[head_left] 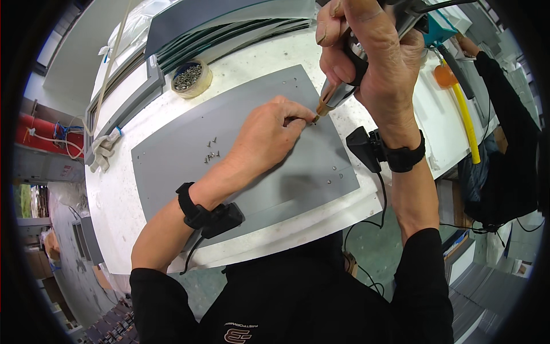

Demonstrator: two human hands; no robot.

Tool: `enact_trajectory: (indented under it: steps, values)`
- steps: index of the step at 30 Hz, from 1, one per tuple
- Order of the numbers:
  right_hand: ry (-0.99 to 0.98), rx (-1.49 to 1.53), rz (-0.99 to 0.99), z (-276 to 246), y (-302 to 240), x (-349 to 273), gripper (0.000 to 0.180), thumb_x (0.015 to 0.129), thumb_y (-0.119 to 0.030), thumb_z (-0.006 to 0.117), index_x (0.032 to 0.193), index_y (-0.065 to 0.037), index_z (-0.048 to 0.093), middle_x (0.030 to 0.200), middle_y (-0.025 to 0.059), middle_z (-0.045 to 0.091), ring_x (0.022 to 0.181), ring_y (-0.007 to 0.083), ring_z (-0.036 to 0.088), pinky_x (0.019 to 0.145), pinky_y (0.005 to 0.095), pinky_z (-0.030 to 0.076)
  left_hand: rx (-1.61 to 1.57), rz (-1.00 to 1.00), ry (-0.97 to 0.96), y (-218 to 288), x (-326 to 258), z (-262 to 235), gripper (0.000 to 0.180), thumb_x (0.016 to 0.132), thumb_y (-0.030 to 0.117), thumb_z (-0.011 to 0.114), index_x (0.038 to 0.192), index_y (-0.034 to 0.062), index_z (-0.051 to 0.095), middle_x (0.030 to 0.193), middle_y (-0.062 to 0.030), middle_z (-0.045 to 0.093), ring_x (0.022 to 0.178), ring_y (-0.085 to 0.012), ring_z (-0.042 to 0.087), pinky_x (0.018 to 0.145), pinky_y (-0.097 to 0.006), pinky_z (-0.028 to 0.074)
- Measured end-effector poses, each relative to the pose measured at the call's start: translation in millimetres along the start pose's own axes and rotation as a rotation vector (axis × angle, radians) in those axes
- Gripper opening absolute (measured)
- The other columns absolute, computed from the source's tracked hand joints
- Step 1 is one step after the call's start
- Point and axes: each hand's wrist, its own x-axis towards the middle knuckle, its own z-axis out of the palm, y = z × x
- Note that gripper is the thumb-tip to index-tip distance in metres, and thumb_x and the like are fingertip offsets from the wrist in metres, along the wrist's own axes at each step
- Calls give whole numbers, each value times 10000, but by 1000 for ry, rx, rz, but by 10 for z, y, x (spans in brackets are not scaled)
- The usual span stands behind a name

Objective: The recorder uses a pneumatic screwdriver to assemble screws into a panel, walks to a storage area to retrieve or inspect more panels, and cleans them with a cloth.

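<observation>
My right hand point(384, 74) is wrapped around an electric screwdriver point(342, 92), its body tilted and its brass-coloured nose pointing down at a grey panel point(189, 163). Right at that tip, the thumb and forefinger of my left hand point(266, 135) pinch a small screw, mostly hidden by the fingertips. The panel lies flat under both hands, with small holes or screw heads near its corners. Several loose screws point(212, 155) lie on it, left of my left hand. Both wrists wear black straps with small boxes.
A round tub of screws point(192, 78) stands behind the panel on the white table point(109, 212). Stacked dark sheets point(229, 43) and a grey frame point(123, 94) lie beyond, with a glove point(105, 149) at left. A yellow-handled tool point(467, 123) lies at right, near another person's sleeve point(507, 97).
</observation>
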Motion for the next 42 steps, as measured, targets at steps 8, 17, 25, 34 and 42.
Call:
enact_trajectory:
  steps: [8,17,25,34,42]
  values:
    - [150,-24,136,64,-90,-35,293,1017,-301,698,980,-31,590,698,88,657,409,84,509,360,234,385,-2,13,-35,38,26,-1,215,956,100,640,1113,21,764,1035,-131,678,931,-231,627,883,-334,505]
    - [107,-74,138,44,-46,-22,344,1004,-349,711,981,-31,583,694,87,652,413,84,508,363,234,386,9,76,-37,17,5,-8,236,981,116,618,1153,17,746,1031,-120,682,950,-220,631,895,-340,506]
    - [15,-67,280,93,-3,-59,347,961,-322,771,881,-41,584,573,30,554,409,88,486,368,244,360,56,-7,194,-60,-298,-695,204,1003,146,652,1161,46,735,1022,-34,720,875,-115,609,779,-275,497]
    - [-305,-35,121,-91,98,-80,385,1041,-447,610,1021,-78,504,773,47,546,425,68,377,365,227,337,321,-96,260,-348,-823,-1098,161,947,106,696,1084,48,757,1008,-103,744,825,-227,679,770,-333,538]
    - [-217,144,21,-312,-106,-2,354,1099,-412,490,1091,-62,540,889,39,564,479,25,411,430,207,410,613,121,114,-327,-825,-1107,133,907,87,727,1036,73,757,930,-83,704,859,-264,675,770,-349,545]
